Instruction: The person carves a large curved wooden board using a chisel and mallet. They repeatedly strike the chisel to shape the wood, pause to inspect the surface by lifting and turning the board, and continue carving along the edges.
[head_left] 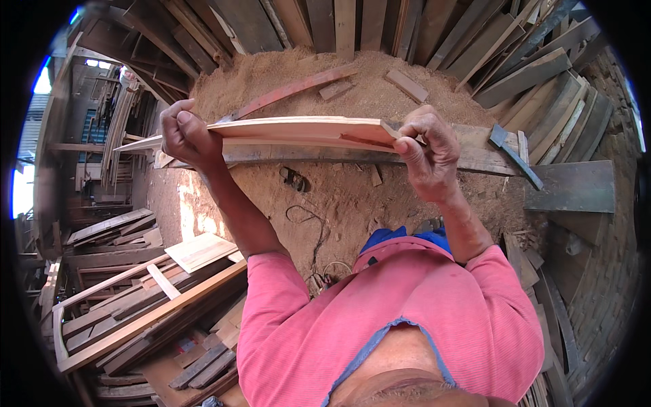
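A long pale wooden board [298, 127] with a reddish-brown streak near its right end is held up in front of me. My left hand [190, 136] is closed round it toward the left, and the board's narrow tip shows beyond that hand. At the right end, my right hand [430, 152] grips it with the thumb against the near face. Behind and just below it lies a thick wooden beam [475, 154], partly hidden by the board. A blue-green bar tool [515, 156], shaped like a square, rests across the beam's right end, to the right of my right hand.
Sawdust covers the ground, with a reddish curved strip [291, 93] and a short wood block [407, 86] on it. Planks [346, 30] lean along the far side. Stacked timber [149, 315] lies at left. A dark cable [319, 237] crosses the ground near me.
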Tool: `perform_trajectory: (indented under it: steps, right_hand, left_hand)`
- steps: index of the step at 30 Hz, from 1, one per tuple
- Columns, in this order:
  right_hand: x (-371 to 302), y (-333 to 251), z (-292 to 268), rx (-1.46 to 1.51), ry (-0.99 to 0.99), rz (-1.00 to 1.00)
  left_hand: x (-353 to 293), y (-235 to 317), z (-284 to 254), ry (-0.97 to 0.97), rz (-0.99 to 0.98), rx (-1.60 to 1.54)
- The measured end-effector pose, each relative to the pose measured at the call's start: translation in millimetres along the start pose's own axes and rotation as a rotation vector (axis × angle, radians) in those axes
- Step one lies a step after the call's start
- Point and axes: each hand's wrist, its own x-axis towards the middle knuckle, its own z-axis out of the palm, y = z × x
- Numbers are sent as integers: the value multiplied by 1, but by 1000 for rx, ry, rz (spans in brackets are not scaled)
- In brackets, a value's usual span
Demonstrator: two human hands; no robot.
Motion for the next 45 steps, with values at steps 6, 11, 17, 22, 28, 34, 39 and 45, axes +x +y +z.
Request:
perform_trajectory:
  steps: [6, 11, 17, 22, 28, 34, 39, 45]
  right_hand:
    - [-6, 16, 0, -188, 76, -6]
    - [-11, 40, 1, -251, 90, 24]
    - [-9, 59, 5, -295, 186, 14]
    - [-3, 67, 9, -364, 264, -2]
    - [10, 75, 9, -305, 286, 32]
    - [14, 84, 6, -307, 294, 60]
    - [13, 92, 0, -315, 287, 94]
    - [16, 97, 0, -361, 313, 71]
  left_hand:
    - [13, -7, 20, 1, 93, -1]
    - [25, -10, 38, -20, 130, 8]
    - [35, -15, 53, -20, 215, 12]
    - [40, -22, 57, -96, 227, 42]
    - [51, -23, 78, -38, 242, 7]
    - [55, -28, 88, -73, 231, 34]
    - [55, -31, 94, -72, 240, 41]
    - [55, -32, 92, -139, 163, 81]
